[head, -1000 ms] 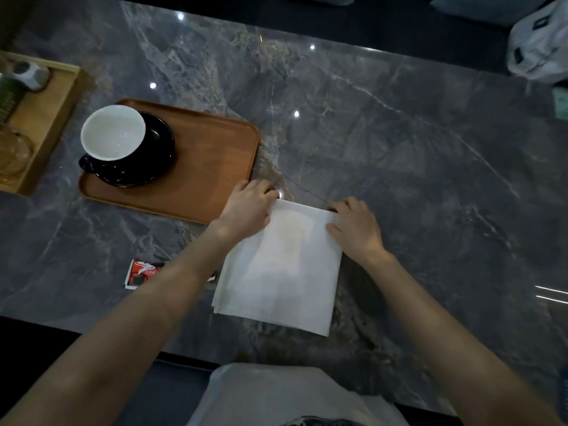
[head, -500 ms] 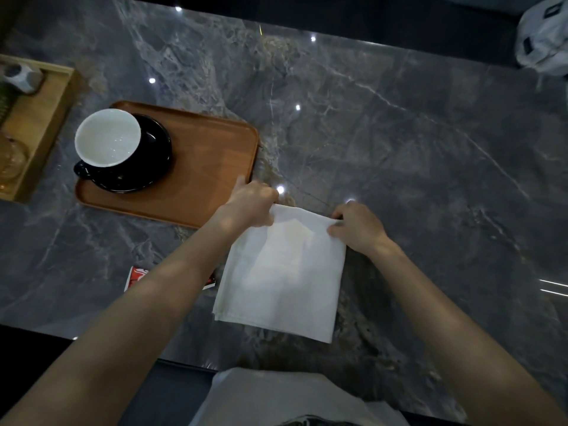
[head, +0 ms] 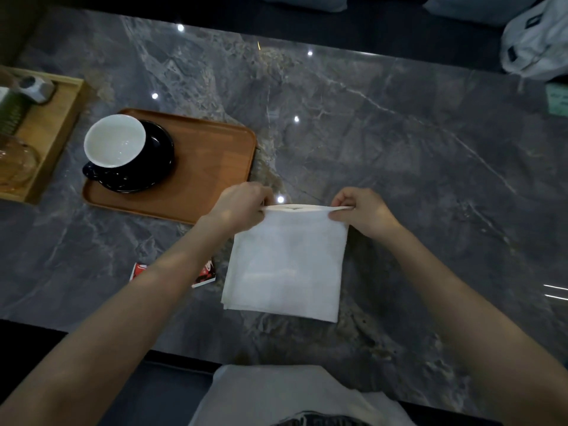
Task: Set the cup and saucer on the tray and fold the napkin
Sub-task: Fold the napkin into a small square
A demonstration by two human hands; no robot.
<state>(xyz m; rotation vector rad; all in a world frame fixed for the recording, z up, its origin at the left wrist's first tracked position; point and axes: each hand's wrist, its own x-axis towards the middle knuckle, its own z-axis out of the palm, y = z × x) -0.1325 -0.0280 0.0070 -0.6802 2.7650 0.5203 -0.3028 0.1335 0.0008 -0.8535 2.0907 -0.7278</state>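
Note:
A white square napkin (head: pixel 284 265) lies on the grey marble table in front of me. My left hand (head: pixel 239 206) pinches its far left corner and my right hand (head: pixel 362 212) pinches its far right corner. The far edge is lifted off the table between them. To the left, a brown wooden tray (head: pixel 209 167) holds a black saucer (head: pixel 156 161). A cup (head: pixel 113 146) with a white inside and a dark outside stands on the saucer.
A lighter wooden box tray (head: pixel 52 130) with a glass and small items sits at the far left. A red and white packet (head: pixel 204 276) lies partly under my left forearm. A white bag (head: pixel 538 41) rests at the far right corner.
Both hands went from resting flat on the napkin's far corners to pinching them, and the far edge has risen off the table.

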